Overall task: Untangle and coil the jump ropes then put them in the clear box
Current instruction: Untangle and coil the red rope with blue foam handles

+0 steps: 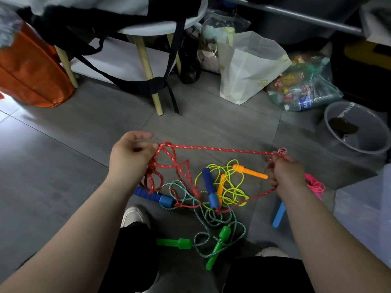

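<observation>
Grey floor tiles (63,132) spread under a cluttered corner: a stool (146,60) at the top of the frame, an orange bag (31,70) at upper left, and a grey bucket (357,127) at the right.

Both hands are on the red rope (211,148). The left hand (131,157), left of centre, has its fingers curled round a bunch of red loops. The right hand (287,174), right of centre, pinches the rope just below a knotted end at its fingertips. Between them a straight span runs taut across the middle of the frame, left to right.

From each hand the rope drops to the pile at lower centre. The snag therefore lies below and between the hands, closer to the left one, whose loops hang down onto a blue handle (154,196).

The rope is braided red with white flecks, limp and kinked. It crosses a green rope (211,218) and passes the edge of a yellow rope (230,187) near a second blue handle (209,188). I judge it not yet free there.

A pink rope (315,183) lies bunched behind the right wrist. A pale see-through wall at the right edge is likely the clear box (364,208), and I see no rope in it.
</observation>
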Available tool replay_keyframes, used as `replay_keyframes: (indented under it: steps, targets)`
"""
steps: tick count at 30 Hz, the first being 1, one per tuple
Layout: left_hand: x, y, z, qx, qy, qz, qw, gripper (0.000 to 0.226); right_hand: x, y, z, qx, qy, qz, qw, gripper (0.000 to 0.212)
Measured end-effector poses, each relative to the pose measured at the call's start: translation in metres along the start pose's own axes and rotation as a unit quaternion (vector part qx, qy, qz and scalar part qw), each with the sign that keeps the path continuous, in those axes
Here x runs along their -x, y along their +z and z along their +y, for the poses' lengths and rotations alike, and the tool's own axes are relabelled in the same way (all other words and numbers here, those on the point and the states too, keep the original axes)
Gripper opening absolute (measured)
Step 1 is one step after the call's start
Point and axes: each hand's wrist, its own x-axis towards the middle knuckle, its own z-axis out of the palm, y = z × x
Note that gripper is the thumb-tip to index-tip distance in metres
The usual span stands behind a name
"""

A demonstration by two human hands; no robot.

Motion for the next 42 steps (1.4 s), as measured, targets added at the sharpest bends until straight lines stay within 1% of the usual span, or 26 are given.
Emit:
replay_keyframes:
  steps: [2,3,5,6,8,9,10,12,13,14,16,17,18,20,22,24,26,28,30,32,36,38,39,40,41,42]
  targets:
    - [0.000,-0.001,-0.003,-0.076,0.028,-0.008,0.997,0.015,-0.005,-0.006,-0.002,0.016,-0.009,0.015,1.000,0.027]
    - [0.001,-0.001,-0.003,-0.101,0.032,-0.022,0.994,0.013,-0.004,-0.007,-0.004,0.031,-0.016,0.005,0.999,0.025]
    - [0.002,0.000,-0.002,-0.097,0.025,-0.063,0.993,0.015,0.000,-0.004,-0.006,0.109,-0.047,-0.053,0.992,0.012]
    - [0.003,0.001,0.000,-0.072,0.014,-0.087,0.994,0.019,0.005,0.000,-0.005,0.178,-0.067,-0.089,0.978,0.012]
    - [0.005,0.004,0.002,-0.014,-0.011,-0.132,0.991,0.029,0.015,0.010,-0.002,0.295,-0.123,-0.154,0.935,0.044]
    - [0.007,0.006,0.003,0.012,-0.018,-0.154,0.988,0.031,0.024,0.015,-0.003,0.325,-0.157,-0.177,0.916,0.058]
    - [0.008,0.008,0.004,0.031,-0.020,-0.173,0.984,0.031,0.034,0.021,-0.004,0.333,-0.199,-0.203,0.899,0.068]
    - [0.012,0.013,0.006,0.049,-0.013,-0.204,0.978,0.031,0.052,0.032,-0.008,0.304,-0.266,-0.272,0.874,0.075]
    - [0.014,0.015,0.008,0.058,-0.010,-0.215,0.975,0.031,0.059,0.037,-0.009,0.286,-0.285,-0.303,0.863,0.071]
    - [0.015,0.017,0.009,0.069,-0.010,-0.224,0.972,0.031,0.063,0.042,-0.008,0.272,-0.295,-0.328,0.855,0.062]
    - [0.016,0.018,0.010,0.079,-0.013,-0.237,0.968,0.031,0.068,0.048,-0.007,0.253,-0.304,-0.348,0.850,0.030]
    - [0.016,0.018,0.009,0.069,-0.012,-0.240,0.968,0.032,0.068,0.049,-0.006,0.247,-0.304,-0.343,0.854,0.018]
    - [0.015,0.018,0.007,0.048,-0.006,-0.239,0.970,0.033,0.066,0.049,-0.006,0.243,-0.305,-0.332,0.859,0.014]
    - [0.014,0.019,0.001,-0.033,0.021,-0.230,0.972,0.037,0.064,0.048,-0.008,0.237,-0.318,-0.304,0.866,0.013]
    - [0.013,0.019,-0.001,-0.133,0.046,-0.225,0.964,0.035,0.063,0.045,-0.012,0.205,-0.335,-0.268,0.880,0.015]
    - [0.012,0.017,-0.003,-0.166,0.044,-0.216,0.961,0.030,0.059,0.041,-0.018,0.162,-0.333,-0.231,0.900,0.019]
    - [0.010,0.013,-0.006,-0.168,0.035,-0.195,0.966,0.022,0.052,0.036,-0.020,0.121,-0.305,-0.188,0.926,0.024]
    - [0.007,0.011,-0.008,-0.196,0.036,-0.182,0.963,0.015,0.044,0.030,-0.022,0.046,-0.245,-0.163,0.955,0.028]
    - [0.006,0.011,-0.009,-0.187,0.038,-0.184,0.964,0.017,0.039,0.026,-0.024,-0.033,-0.193,-0.156,0.968,0.029]
    - [0.007,0.012,-0.008,-0.143,0.047,-0.177,0.973,0.025,0.037,0.023,-0.027,-0.074,-0.165,-0.146,0.973,0.027]
    - [0.009,0.012,0.000,0.002,0.038,-0.172,0.984,0.021,0.032,0.023,-0.026,-0.125,-0.118,-0.124,0.977,0.027]
    - [0.010,0.012,0.003,0.045,0.017,-0.166,0.985,0.020,0.027,0.023,-0.022,-0.117,-0.097,-0.108,0.982,0.025]
    - [0.011,0.012,0.005,0.062,0.006,-0.159,0.985,0.021,0.025,0.024,-0.019,-0.084,-0.102,-0.099,0.986,0.020]
    - [0.013,0.013,0.007,0.077,-0.002,-0.149,0.986,0.022,0.023,0.025,-0.017,-0.021,-0.121,-0.088,0.989,0.016]
    - [0.013,0.013,0.009,0.090,-0.007,-0.139,0.986,0.022,0.024,0.027,-0.016,0.060,-0.149,-0.077,0.984,0.025]
    - [0.014,0.014,0.012,0.098,-0.008,-0.132,0.986,0.021,0.026,0.029,-0.014,0.138,-0.184,-0.080,0.970,0.040]
